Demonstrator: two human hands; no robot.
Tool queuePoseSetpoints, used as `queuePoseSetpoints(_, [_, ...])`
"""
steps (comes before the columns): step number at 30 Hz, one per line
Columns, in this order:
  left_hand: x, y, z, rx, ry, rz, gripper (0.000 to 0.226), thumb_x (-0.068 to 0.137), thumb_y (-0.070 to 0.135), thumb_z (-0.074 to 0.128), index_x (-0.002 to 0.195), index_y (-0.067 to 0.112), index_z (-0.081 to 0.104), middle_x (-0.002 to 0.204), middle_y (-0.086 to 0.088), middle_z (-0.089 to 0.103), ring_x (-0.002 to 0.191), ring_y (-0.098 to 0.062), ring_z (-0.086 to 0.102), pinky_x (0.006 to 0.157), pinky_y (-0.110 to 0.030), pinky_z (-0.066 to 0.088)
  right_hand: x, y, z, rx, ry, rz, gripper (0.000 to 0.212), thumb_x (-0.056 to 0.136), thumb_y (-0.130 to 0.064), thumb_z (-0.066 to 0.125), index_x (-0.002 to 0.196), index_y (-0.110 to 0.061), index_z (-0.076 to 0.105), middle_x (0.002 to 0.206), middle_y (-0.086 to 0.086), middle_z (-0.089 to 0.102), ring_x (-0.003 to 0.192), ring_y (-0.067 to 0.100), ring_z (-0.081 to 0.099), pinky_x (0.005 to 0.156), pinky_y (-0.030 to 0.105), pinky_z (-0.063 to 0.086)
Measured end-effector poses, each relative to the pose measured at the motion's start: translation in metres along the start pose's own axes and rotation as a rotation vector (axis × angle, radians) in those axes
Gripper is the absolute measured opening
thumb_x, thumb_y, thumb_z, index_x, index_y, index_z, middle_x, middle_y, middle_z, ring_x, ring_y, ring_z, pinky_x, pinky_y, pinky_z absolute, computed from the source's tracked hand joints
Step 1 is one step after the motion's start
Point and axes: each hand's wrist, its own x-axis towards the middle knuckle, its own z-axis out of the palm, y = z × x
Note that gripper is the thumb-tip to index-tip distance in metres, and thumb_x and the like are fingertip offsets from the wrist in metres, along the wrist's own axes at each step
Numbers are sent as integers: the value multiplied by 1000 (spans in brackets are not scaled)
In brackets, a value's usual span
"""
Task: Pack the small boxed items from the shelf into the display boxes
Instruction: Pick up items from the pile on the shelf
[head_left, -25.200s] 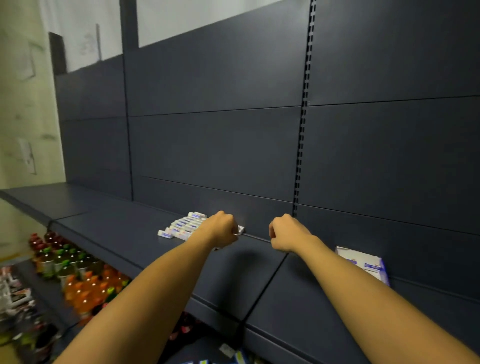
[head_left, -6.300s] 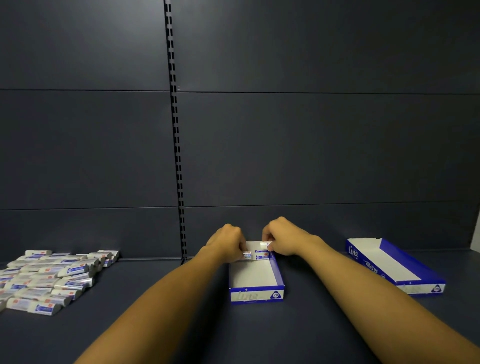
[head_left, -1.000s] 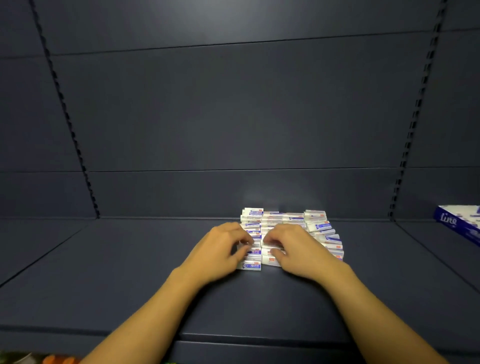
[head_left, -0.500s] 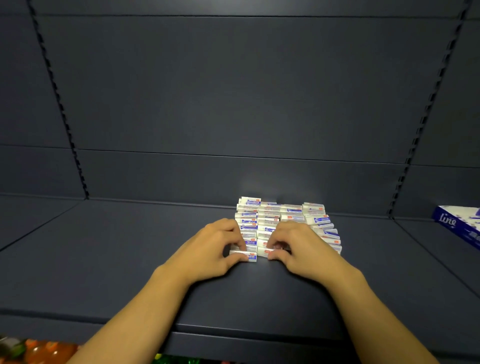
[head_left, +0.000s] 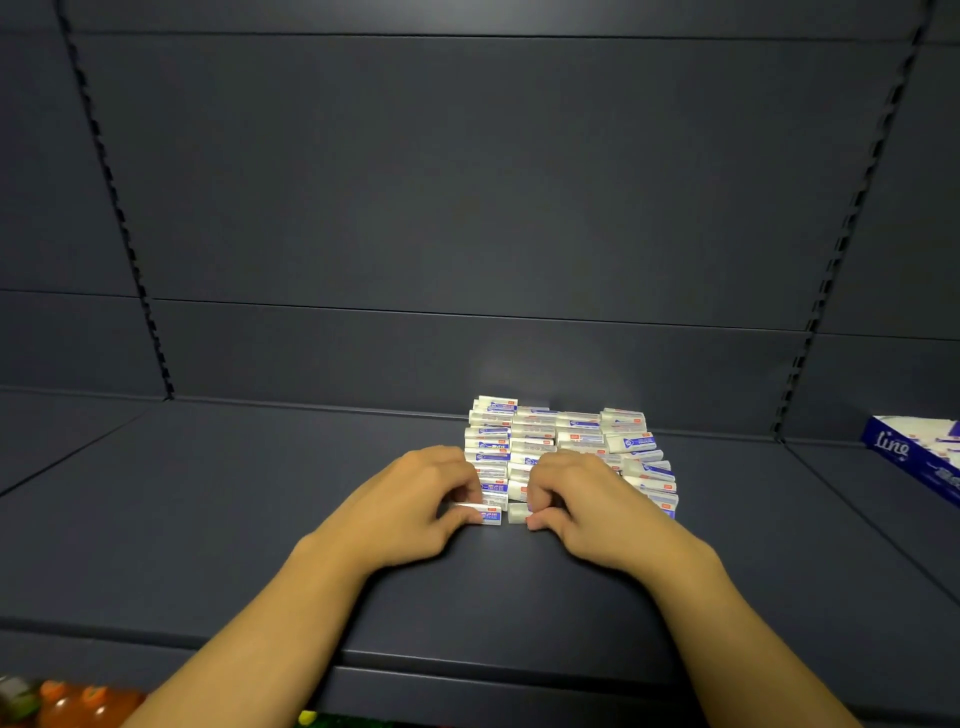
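Note:
A pile of several small white-and-blue boxed items (head_left: 566, 441) lies in rows near the back of the dark shelf (head_left: 208, 509). My left hand (head_left: 415, 501) pinches one small box (head_left: 485, 514) at the pile's near-left corner, thumb below and fingers above. My right hand (head_left: 582, 499) pinches another small box (head_left: 518, 512) at the near edge, right beside the first. A blue-and-white display box (head_left: 919, 457) sits at the far right edge of the view, cut off.
The shelf's front edge (head_left: 467, 670) runs below my forearms. Orange drink bottles (head_left: 78, 706) show on a lower level at the bottom left. Slotted uprights (head_left: 119, 208) run up the dark back panel on both sides.
Both hands have drawn slightly toward me at the pile's near edge, each closing on a small box. The view has tilted a little downward.

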Motion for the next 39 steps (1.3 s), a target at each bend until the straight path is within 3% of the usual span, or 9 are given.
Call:
queuePoseSetpoints(2, [-1,0,0,-3,0,0,11,92,33,68,97,24,65,95,18,57,89,-1,53,83,-28,49,0,1,0,37,-12,21,32,82,-25,80,73,-32,50,84,-17,52,86,-2,46,74,13,37])
queuePoseSetpoints(8, [-1,-1,2,-3,0,14,13,91,36,67,100,27,67,95,27,47,92,7,46,83,-16,43,0,3,2,86,-29,66,31,78,-29,85,96,-34,60,93,-18,54,88,-2,49,74,10,38])
queuePoseSetpoints(20, [-1,2,-3,21,49,-9,9,93,26,67,98,19,65,97,12,62,93,-9,54,84,-30,47,2,1,2,41,8,123,17,77,-26,86,89,-29,74,84,-16,59,79,-3,53,69,9,37])
queuePoseSetpoints(25, [10,1,-10,109,87,10,6,94,21,62,99,22,63,99,12,61,95,-11,53,81,-30,46,6,-10,-14,21,26,179,16,76,-21,86,88,-25,76,83,-13,61,75,3,56,68,14,41])
queuePoseSetpoints(33, [65,16,-21,-13,114,91,5,92,22,71,95,18,67,93,9,62,87,-9,56,82,-30,49,-15,-12,-63,-98,182,281,21,82,-25,82,102,-21,79,92,-6,62,86,12,58,82,29,49])
queuePoseSetpoints(39, [104,48,-2,-38,101,185,16,94,21,69,109,17,73,102,5,64,96,-15,60,88,-31,49,-59,-3,-92,-185,224,466,19,82,-23,81,101,-23,80,94,-9,60,88,9,56,82,28,50])
